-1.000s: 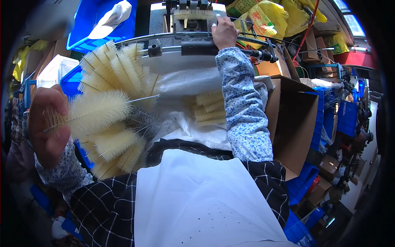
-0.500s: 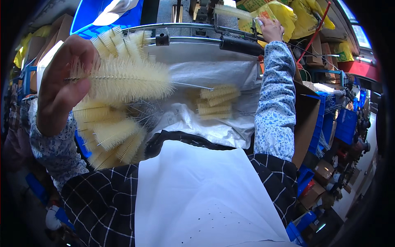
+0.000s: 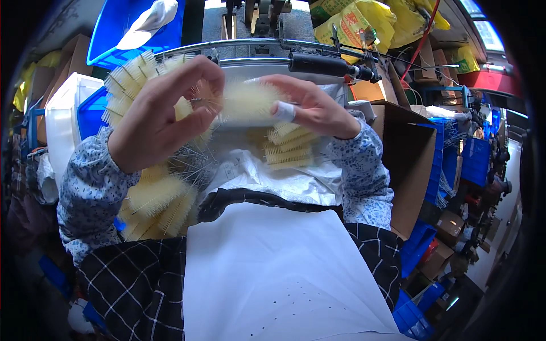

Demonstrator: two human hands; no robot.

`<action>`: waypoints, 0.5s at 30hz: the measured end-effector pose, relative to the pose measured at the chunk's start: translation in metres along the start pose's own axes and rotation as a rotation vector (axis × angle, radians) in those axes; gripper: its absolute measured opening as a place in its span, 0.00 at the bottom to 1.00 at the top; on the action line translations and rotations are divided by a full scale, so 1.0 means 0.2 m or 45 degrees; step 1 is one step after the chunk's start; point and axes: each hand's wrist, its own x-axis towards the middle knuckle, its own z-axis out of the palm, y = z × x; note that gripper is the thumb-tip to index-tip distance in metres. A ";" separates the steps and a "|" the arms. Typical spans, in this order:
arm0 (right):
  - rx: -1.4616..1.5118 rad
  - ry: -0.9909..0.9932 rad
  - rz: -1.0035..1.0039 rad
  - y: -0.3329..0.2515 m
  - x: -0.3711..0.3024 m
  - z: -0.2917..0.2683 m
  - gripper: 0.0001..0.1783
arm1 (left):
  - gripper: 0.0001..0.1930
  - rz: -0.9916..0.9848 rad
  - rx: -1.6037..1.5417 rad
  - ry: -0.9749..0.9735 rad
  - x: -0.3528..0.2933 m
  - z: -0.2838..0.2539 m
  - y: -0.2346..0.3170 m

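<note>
A pale bristle brush (image 3: 245,103) is held crosswise in front of my chest, blurred by motion. My left hand (image 3: 170,108) is closed at its left end, with thumb and fingers curled round the bristles and twisted wire. At the other end my right hand (image 3: 318,105) grips it between fingers and thumb; a white wrap circles the thumb. A stack of cream brushes (image 3: 165,204) with thin wire stems lies under my left forearm. Several more brushes (image 3: 289,149) rest on white plastic sheeting (image 3: 267,179) below my right hand.
Beyond my hands runs a machine's metal bar (image 3: 250,59) with a black roller (image 3: 318,63). A blue bin (image 3: 108,42) with a white cap stands far left. Yellow bags (image 3: 364,25) lie far right. An open cardboard box (image 3: 404,165) stands beside my right arm.
My right hand has left the machine at the far right and come down to the brush by my left hand. My left hand has moved right. The brush near the machine no longer shows there.
</note>
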 end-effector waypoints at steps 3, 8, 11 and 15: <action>0.060 0.032 -0.100 0.05 0.06 0.16 0.21 | 0.19 0.019 0.266 -0.127 -0.03 0.00 0.00; -1.658 0.926 -0.347 0.24 0.20 -0.33 0.17 | 0.31 -0.278 0.819 -0.166 -0.12 -0.17 -0.06; -2.014 1.043 0.064 0.44 0.19 -0.63 0.16 | 0.31 -0.445 0.984 -0.224 -0.12 -0.21 -0.13; -1.973 1.008 0.267 0.47 0.26 -0.66 0.16 | 0.25 -0.517 0.977 -0.360 -0.14 -0.22 -0.24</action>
